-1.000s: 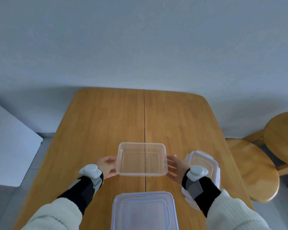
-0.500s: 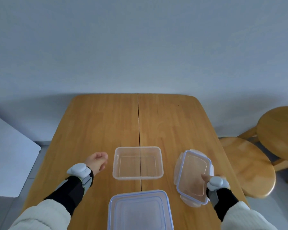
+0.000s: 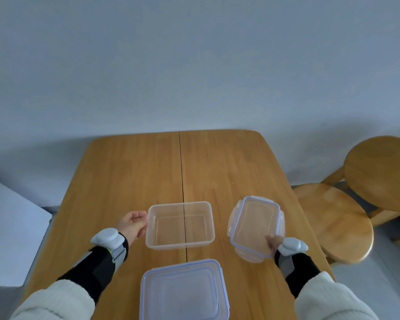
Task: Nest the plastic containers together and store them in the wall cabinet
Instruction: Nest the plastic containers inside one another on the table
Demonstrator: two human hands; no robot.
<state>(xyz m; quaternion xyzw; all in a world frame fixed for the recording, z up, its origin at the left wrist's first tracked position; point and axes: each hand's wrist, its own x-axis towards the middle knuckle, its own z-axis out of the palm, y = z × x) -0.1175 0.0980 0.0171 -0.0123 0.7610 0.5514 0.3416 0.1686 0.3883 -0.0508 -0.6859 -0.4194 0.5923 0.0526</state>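
A clear open plastic container (image 3: 180,225) sits without a lid in the middle of the wooden table (image 3: 129,172). My left hand (image 3: 132,224) rests against its left wall, fingers loosely curled, holding nothing. To the right, a smaller container with a blue-rimmed clip lid (image 3: 255,227) is tilted up off the table; my right hand (image 3: 273,241) grips its near edge, mostly hidden behind it. A large lidded container (image 3: 184,289) lies at the table's near edge.
Two round wooden stools stand right of the table, one close (image 3: 335,220) and one farther back (image 3: 381,172). A white surface (image 3: 12,229) lies to the left, below table height. A plain wall runs behind the table.
Both hands let go of the open container. My right hand took the small lidded container and tipped it up. My left hand drew back, then came against the open container's left wall.
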